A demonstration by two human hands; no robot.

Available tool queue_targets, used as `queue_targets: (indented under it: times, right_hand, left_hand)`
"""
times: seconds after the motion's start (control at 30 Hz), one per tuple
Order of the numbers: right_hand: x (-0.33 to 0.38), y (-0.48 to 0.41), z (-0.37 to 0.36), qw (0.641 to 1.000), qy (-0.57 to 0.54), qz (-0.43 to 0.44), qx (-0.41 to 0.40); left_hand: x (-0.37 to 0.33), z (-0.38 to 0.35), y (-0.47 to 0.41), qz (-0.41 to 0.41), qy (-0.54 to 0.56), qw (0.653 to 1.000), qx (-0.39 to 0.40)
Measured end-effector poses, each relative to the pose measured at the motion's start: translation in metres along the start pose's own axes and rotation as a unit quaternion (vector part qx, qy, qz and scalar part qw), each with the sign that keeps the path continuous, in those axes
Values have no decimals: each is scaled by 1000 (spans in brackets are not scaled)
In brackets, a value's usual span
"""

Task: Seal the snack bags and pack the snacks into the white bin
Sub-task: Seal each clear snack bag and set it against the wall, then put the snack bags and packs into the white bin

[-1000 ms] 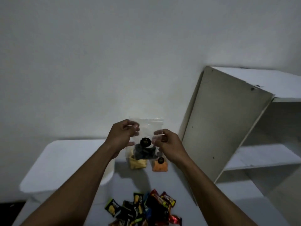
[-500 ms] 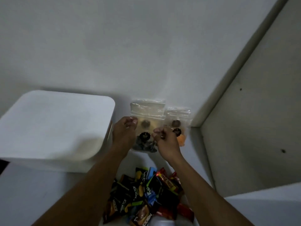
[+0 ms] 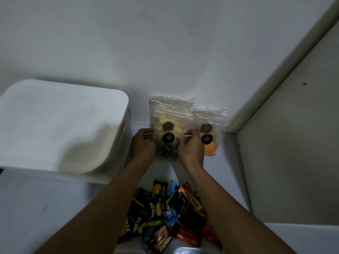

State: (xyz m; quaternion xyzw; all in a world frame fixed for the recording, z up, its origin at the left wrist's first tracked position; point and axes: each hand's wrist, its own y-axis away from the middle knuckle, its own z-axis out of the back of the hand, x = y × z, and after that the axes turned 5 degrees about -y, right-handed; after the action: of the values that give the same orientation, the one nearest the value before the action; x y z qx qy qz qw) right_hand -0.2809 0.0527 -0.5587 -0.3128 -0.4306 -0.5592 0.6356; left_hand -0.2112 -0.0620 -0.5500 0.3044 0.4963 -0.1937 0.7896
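A white bin (image 3: 55,116) was pictured at nine o'clock in the frame, set on a pale surface with its slotted side wall just beside the left hand (image 3: 145,145). That hand's curled fingers were closed in a pinch on the upper left corner of a clear snack bag (image 3: 167,150). The bag was held at the centre of the scene, with dark snacks sagging at its six o'clock end under a round black label. Its top edge was drawn out towards three o'clock, where the right hand (image 3: 190,146) was closed in a matching pinch on the other corner. Whether the zip strip had been pressed shut could not be told in the dim light. Two more clear bags were propped against the wall: a yellow-filled bag (image 3: 171,110) at twelve o'clock of the held one, and an orange-filled bag (image 3: 211,143) at three o'clock, just beside the right hand. A heap of wrapped snacks (image 3: 170,213) was piled at six o'clock, between the forearms, and a grey shelf panel (image 3: 293,153) was seen along the three o'clock edge. The held bag was judged to be light, soft and slick, with contents likely to crumble. A hold was best taken on the stiffer zip strip at the top, with the filled lower part left unsqueezed.
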Motion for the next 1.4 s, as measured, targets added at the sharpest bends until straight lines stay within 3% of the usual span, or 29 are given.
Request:
queue_targets:
  times: [0.5,0.77,1.0,1.4]
  right_hand:
    - [23,6,12,997,27,-20,63]
    - [83,32,54,988,134,21,75]
    - [159,65,47,975,185,60,106]
    - [218,112,-65,971,202,30,127]
  left_hand:
    - [-9,3,16,-2,-27,999,-18]
    - [-68,28,66,-138,-133,981,-19]
    - [-120,119,79,-242,-265,931,-67]
    - [-71,309,-1,-221,-388,891,-77]
